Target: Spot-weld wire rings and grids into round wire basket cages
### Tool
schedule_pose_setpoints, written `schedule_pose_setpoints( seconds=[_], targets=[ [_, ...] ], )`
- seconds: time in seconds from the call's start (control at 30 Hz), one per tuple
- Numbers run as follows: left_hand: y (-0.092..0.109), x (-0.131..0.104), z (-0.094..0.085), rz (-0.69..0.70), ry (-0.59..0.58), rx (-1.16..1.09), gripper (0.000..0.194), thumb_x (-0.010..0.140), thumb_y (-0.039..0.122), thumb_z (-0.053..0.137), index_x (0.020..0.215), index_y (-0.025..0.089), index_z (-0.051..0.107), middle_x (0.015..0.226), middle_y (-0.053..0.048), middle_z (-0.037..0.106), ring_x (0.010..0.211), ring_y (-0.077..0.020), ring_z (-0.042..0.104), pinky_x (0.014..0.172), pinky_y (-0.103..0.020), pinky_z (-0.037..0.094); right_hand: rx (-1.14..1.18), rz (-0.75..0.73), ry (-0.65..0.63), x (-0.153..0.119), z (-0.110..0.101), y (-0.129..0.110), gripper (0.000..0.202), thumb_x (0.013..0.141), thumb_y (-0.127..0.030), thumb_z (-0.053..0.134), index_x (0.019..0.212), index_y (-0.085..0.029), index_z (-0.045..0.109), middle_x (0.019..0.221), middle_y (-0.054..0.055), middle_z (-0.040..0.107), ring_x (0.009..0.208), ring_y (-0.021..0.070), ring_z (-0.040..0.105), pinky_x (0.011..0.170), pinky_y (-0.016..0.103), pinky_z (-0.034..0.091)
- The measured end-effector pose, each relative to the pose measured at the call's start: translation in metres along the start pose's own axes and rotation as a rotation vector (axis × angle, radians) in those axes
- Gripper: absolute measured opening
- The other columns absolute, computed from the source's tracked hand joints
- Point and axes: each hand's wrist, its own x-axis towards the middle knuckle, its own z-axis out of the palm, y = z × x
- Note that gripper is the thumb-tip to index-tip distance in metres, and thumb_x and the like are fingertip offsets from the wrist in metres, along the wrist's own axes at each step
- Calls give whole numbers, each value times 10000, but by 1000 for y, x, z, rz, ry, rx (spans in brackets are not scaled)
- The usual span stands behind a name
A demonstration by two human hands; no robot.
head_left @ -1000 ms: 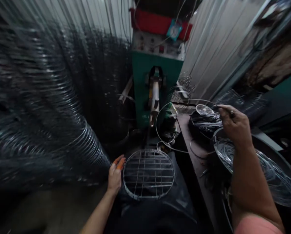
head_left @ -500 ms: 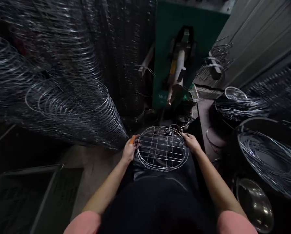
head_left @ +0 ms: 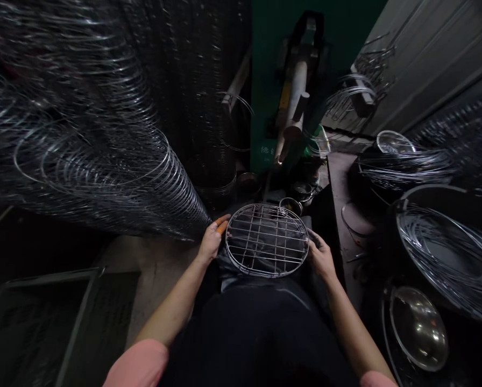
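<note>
A round wire rack (head_left: 267, 240), made of a metal ring with crossing wires, lies level over my lap between both hands. My left hand (head_left: 212, 240) grips its left rim, with orange coverings on some of the fingers. At the opposite rim, my right hand (head_left: 320, 256) holds the rack with the fingers curled against the edge. Just beyond the rack stands a green machine (head_left: 265, 107), with a metal electrode arm (head_left: 295, 107) pointing down toward me.
Tall stacks of wire rings (head_left: 144, 161) crowd the left. At right, a black tub (head_left: 402, 215) holds wire rings (head_left: 434, 242), with a shiny metal bowl (head_left: 419, 329) in front. More wire bundles (head_left: 406, 169) lie behind. A crate (head_left: 75, 317) sits low on the left.
My right hand has shifted down along the rack's right rim. The rack looks more evenly stacked, its rings closer together. The view has tilted slightly.
</note>
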Motion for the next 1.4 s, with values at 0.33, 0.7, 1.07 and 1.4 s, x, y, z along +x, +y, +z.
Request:
schedule_pose_setpoints(
  seconds=[0.33, 0.7, 1.07, 1.4],
  targets=[
    [-2, 13, -8, 46, -139, 220, 523, 618, 433, 741, 1052, 150, 671, 829, -46, 689, 869, -225, 615, 856, -345, 460, -173, -90, 7, 3, 9, -15, 479, 759, -492, 592, 1104, -168, 667, 1081, 94, 677, 1067, 265, 590, 968, 408, 435],
    [8, 15, -18, 70, -247, 428, 512, 593, 442, 759, 1021, 171, 682, 1139, -71, 652, 1171, -286, 508, 1073, -392, 288, -144, -51, -39, 2, 3, 3, 521, 724, -554, 625, 1105, -201, 673, 1133, 53, 662, 1100, 265, 574, 1011, 412, 392],
    [39, 20, -46, 85, -841, 963, 1095, 540, 504, 792, 1443, 250, 227, 1496, -68, 260, 1381, -302, 194, 1147, -425, 140, -4, -11, -90, -14, 3, 13, 597, 730, -467, 671, 1264, -221, 566, 1263, 46, 585, 1210, 233, 493, 1078, 392, 312],
    [14, 2, -36, 231, -566, 1393, 1132, 446, 644, 773, 1401, 258, 303, 1353, -109, 311, 1279, -381, 310, 1042, -536, 309, -91, -87, -2, -21, 6, 23, 574, 770, -464, 624, 1280, -220, 529, 1300, 51, 549, 1220, 230, 474, 1065, 382, 323]
  ],
)
